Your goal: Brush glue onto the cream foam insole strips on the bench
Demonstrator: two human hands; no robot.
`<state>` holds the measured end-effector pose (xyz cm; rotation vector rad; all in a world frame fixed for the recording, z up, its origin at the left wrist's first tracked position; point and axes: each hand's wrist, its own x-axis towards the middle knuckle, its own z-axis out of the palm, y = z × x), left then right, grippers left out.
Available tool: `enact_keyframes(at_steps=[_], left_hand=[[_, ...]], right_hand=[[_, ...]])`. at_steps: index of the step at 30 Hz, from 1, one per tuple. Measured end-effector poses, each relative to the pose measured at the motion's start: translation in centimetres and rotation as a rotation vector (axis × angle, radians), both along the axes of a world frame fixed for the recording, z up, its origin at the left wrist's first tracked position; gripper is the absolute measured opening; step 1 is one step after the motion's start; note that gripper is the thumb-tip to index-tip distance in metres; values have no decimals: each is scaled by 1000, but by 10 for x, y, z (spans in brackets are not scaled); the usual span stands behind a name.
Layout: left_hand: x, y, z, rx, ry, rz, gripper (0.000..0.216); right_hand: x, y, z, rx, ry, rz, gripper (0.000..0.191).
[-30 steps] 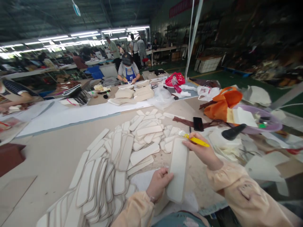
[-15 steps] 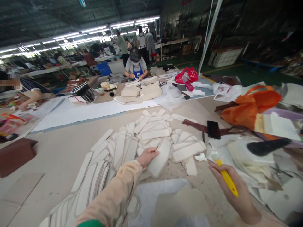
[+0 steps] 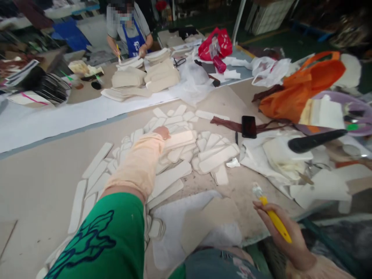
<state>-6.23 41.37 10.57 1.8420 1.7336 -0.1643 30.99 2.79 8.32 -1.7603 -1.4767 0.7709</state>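
My left hand point(image 3: 163, 132) reaches into the heap, its fingers closed at the left end of a long cream padded piece point(image 3: 181, 139) with rounded corners; its fingertips are partly hidden. Around it lie many similar pieces in overlapping fans and stacks. Another cream piece point(image 3: 171, 178) rests nearer me, beside my left sleeve. At the lower right, my right hand point(image 3: 286, 232) grips a brush point(image 3: 274, 219) by its yellow handle, with the whitish bristles pointing away from me over the table. Before my body, a beige sheet point(image 3: 203, 223) lies on white paper point(image 3: 165, 240).
Right of the heap are a black phone point(image 3: 249, 126), an orange bag point(image 3: 290, 97), a purple basin point(image 3: 353, 102) and a black-handled tool point(image 3: 316, 141). Across the table, a co-worker in a blue apron point(image 3: 135, 42) works beside stacked beige pieces point(image 3: 162, 75).
My left hand has let go of the wide piece near me and moved farther into the heap, onto another piece. My right hand still holds the brush. The view has tipped downward.
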Motion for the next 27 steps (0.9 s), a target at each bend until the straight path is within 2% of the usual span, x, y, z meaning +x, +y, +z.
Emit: enact_keyframes(at_steps=[2,3,4,6,8,10,12,13,14,16,21,27], left_hand=[[4,-27,-7,168,28,-1,40],[6,-50,-10,282,17,-19,44],[7,-81,-14,408,-10,-50,46],[10,-160,-24,471,-110,-135,51],[12,-250,-38,409,-150,-166,60],[16,-334,-52,276,-133,-179,73],[22,-395,-63,143,-76,-163,91],[27,-414,-66,87,-51,-163,99],[32,-427,-69,47,-30,-166,105],[44,-436,-71,10,5,-179,109],[68,-417,-74,11,60,-238,99],[78,-403,-74,9,31,-333,86]], right_hand=[[-4,-9,-3,-43,44,57,20],[-6,-13,-5,-57,61,84,19],[-7,-17,-7,-61,65,112,18],[-9,-22,-12,-32,9,172,17],[-10,-22,-18,34,-86,258,17],[-12,-19,-23,95,-149,362,18],[-16,-13,-28,131,-160,461,18],[-19,-10,-30,140,-156,498,17],[-22,-7,-32,145,-150,520,16],[-27,-3,-34,152,-133,533,13],[-26,-9,-35,162,-138,509,14],[8,-41,-37,117,-162,501,16]])
